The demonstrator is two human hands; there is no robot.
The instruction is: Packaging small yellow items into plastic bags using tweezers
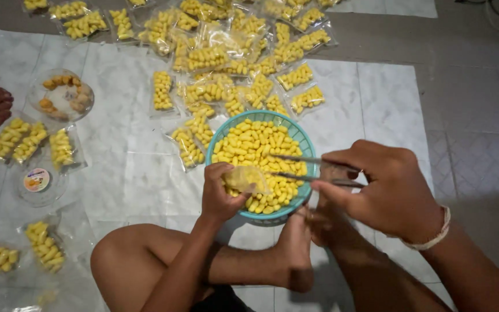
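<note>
A: Head view. Where does the left hand (219,193) sit relative to the teal basket (306,138)?

B: At its near rim. The left fingers are pinched narrow on a small clear bag (245,177), held over the yellow snack pieces (249,144) heaped in the basket.

A: And the right hand (385,188)?

B: Just right of the basket, its fingers closed on metal tongs (301,167). The tongs' long axis runs nearly level, right to left, with the tips over the heap, just right of the bag and a little beyond it.

A: Which hand is nearer the bag?

B: The left, which holds it; the tong tips lie close beside it. Filled bags (203,86) lie on the floor (469,86) beyond the basket.
</note>
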